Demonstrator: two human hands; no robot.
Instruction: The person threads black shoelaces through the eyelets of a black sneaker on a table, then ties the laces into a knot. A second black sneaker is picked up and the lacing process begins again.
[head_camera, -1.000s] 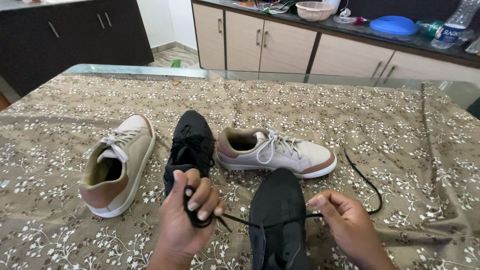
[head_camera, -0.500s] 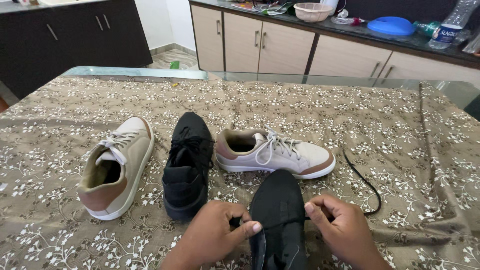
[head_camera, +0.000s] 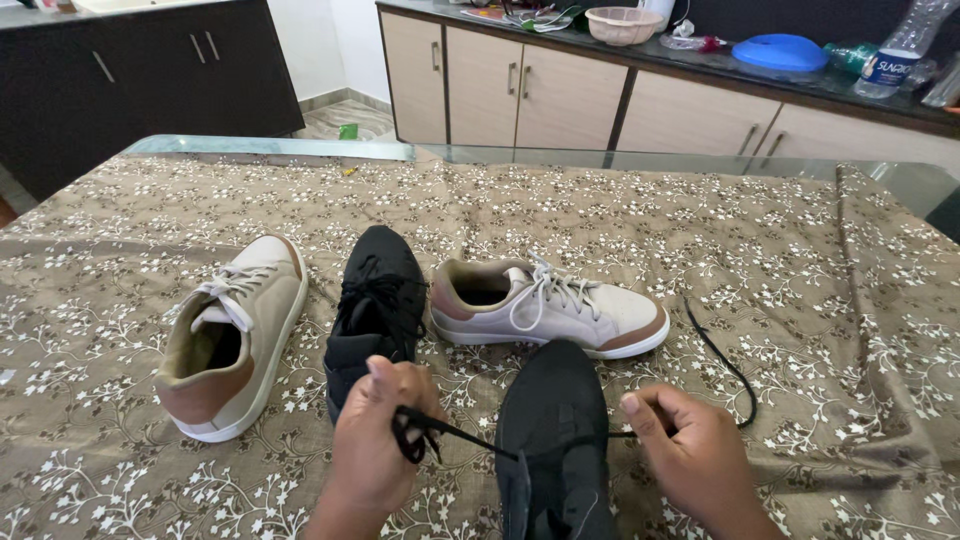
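Observation:
A black shoe (head_camera: 553, 420) lies toe away from me at the near table edge, between my hands. My left hand (head_camera: 375, 440) is closed on one end of its black lace (head_camera: 440, 432), pulled out to the left of the shoe. My right hand (head_camera: 690, 455) pinches the other part of the lace at the shoe's right side; the rest of that lace (head_camera: 722, 365) trails off in a curve across the cloth to the right. A second black shoe (head_camera: 378, 300) stands laced just behind my left hand.
Two beige sneakers with white laces lie on the brown flowered tablecloth (head_camera: 800, 260): one (head_camera: 232, 335) at the left, one (head_camera: 550, 305) on its side behind the near black shoe. Beyond the glass table edge are cabinets (head_camera: 530, 90) and a counter with a blue lid (head_camera: 785, 50) and bottles.
My left hand dropped to the shoe's side half a second ago and has now lifted again, drawing the lace out to the left. The right hand stays at the shoe's right side.

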